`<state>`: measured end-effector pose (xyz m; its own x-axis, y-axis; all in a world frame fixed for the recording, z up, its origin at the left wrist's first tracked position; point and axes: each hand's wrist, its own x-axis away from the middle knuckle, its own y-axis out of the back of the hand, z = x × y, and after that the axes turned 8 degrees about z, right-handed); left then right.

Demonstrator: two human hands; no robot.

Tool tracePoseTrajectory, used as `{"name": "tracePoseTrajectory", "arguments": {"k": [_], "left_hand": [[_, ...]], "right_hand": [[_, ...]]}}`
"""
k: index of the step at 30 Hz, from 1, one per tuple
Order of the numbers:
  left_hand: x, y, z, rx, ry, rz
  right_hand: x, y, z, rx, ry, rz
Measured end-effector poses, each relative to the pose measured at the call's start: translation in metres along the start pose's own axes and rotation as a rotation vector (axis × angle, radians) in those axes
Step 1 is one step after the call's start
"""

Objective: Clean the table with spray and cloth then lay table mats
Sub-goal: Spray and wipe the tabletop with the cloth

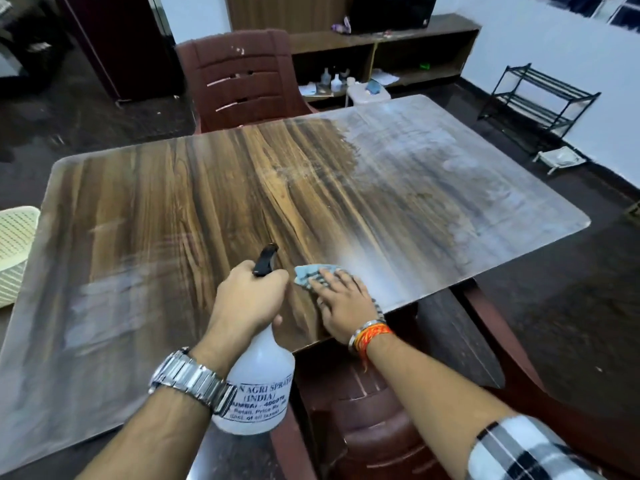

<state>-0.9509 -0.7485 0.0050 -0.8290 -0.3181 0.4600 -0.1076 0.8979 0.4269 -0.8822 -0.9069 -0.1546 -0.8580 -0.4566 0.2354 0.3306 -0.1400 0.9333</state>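
Observation:
A wood-grain table [173,209] fills the view, with a wet, misted sheen over its right half. My left hand [247,299] grips the neck of a white spray bottle [258,379], whose black nozzle points out over the table. My right hand [341,303] lies flat, fingers spread, pressing a grey-blue cloth [310,273] onto the table near its front edge. Most of the cloth is hidden under the hand. No table mats are in view.
A maroon plastic chair [242,81] stands at the table's far side, and another maroon chair [377,414] is tucked in below my arms. A cream basket [15,244] sits at the left. A black rack [540,98] and low shelves [398,53] line the far wall.

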Motion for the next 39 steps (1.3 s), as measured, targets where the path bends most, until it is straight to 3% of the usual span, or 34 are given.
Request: {"name": "tracePoseTrajectory", "arguments": {"k": [7, 17, 21, 23, 26, 28, 31, 35, 37, 39], "left_hand": [[0.021, -0.063, -0.022, -0.028, -0.021, -0.029], [0.038, -0.227, -0.085, 0.088, 0.049, -0.207], [0.042, -0.276, -0.106, 0.066, 0.063, -0.270], [0.042, -0.291, -0.112, 0.079, 0.060, -0.263], [0.036, -0.307, -0.120, 0.085, 0.089, -0.253], [0.031, -0.314, -0.124, 0.082, 0.087, -0.243], [0.022, -0.320, -0.131, 0.069, 0.097, -0.240], [0.009, -0.320, -0.146, 0.011, 0.076, -0.250], [0.003, -0.321, -0.153, -0.011, 0.063, -0.238], [-0.003, -0.328, -0.160, -0.041, 0.057, -0.187]], "right_hand": [[0.003, 0.028, -0.114, 0.049, -0.119, -0.008], [0.012, 0.092, -0.338, 0.034, -0.107, 0.031], [0.006, 0.127, -0.458, 0.042, -0.249, -0.009], [0.007, 0.134, -0.485, 0.004, -0.336, -0.013], [0.009, 0.131, -0.468, -0.045, -0.427, -0.064], [0.012, 0.122, -0.427, -0.051, -0.391, -0.079], [0.022, 0.094, -0.338, -0.013, -0.113, -0.061], [0.035, 0.067, -0.257, 0.019, 0.494, 0.115], [0.031, 0.072, -0.266, 0.022, 0.565, 0.143], [0.019, 0.084, -0.301, 0.019, 0.424, 0.094]]}}
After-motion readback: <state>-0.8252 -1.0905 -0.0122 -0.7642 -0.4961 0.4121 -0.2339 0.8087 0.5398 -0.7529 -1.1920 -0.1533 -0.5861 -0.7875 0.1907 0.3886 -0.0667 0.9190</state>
